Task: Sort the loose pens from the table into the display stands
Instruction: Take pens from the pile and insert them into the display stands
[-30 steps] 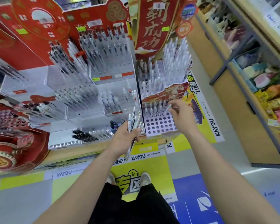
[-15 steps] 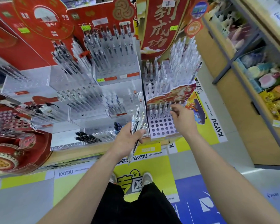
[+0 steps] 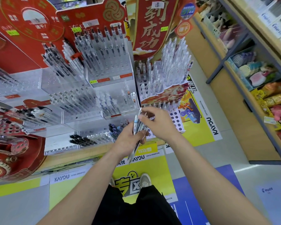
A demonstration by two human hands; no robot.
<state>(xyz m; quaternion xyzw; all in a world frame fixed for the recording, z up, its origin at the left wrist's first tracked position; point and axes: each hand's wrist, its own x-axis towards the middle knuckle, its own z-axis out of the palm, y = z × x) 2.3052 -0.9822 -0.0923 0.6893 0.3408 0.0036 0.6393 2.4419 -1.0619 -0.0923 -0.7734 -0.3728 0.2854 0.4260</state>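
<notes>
We look down at our own two hands in front of a bench (image 3: pixel 75 157) crowded with pen display stands. Our left hand (image 3: pixel 128 140) is curled around a bundle of pens (image 3: pixel 137 125), gripping it nearly upright just above the bench's front edge. Our right hand (image 3: pixel 159 124) reaches across, its thumb and bent fingers pinching the bundle's top end. Just behind the right hand sits a white perforated stand (image 3: pixel 177 118), with some of its holes unfilled. To the left are clear acrylic stands (image 3: pixel 107 95) holding rows of pens.
</notes>
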